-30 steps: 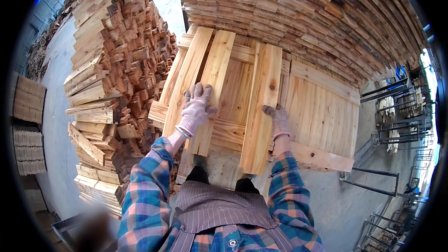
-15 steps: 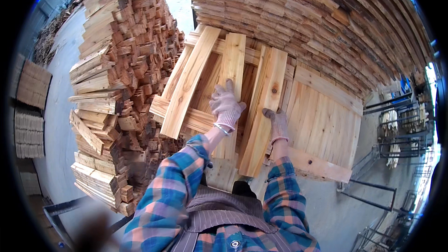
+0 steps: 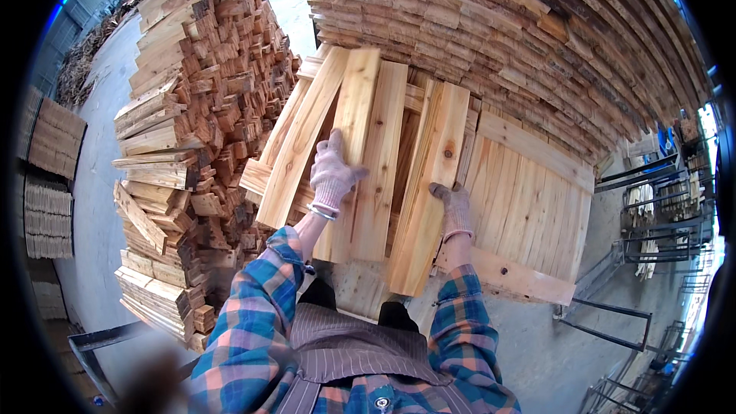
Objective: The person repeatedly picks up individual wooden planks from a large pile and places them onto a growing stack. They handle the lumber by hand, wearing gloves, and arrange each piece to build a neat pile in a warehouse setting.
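Observation:
My left hand [image 3: 335, 174], in a pale knitted glove, grips a light wooden plank [image 3: 357, 100] across its width. Just to that plank's right lies a flat, knotty plank [image 3: 383, 153]. My right hand [image 3: 453, 208], also gloved, holds the right edge of a thick plank [image 3: 432, 184] that seems to have another beneath or beside it, its thumb on top. Left of my left hand, a further plank [image 3: 300, 138] slants over crosswise boards [image 3: 257, 176]. The fingers under the planks are partly hidden.
A jointed wooden panel [image 3: 529, 195] lies to the right. Short boards are stacked high at the left [image 3: 222, 107], and a long lumber stack [image 3: 475, 23] rises behind. Black metal frames [image 3: 613, 322] stand at the right, with another metal bar [image 3: 107, 337] at lower left.
My left hand has moved left with a plank, baring the flat plank beside it. My right hand stays nearly in place on the thick plank.

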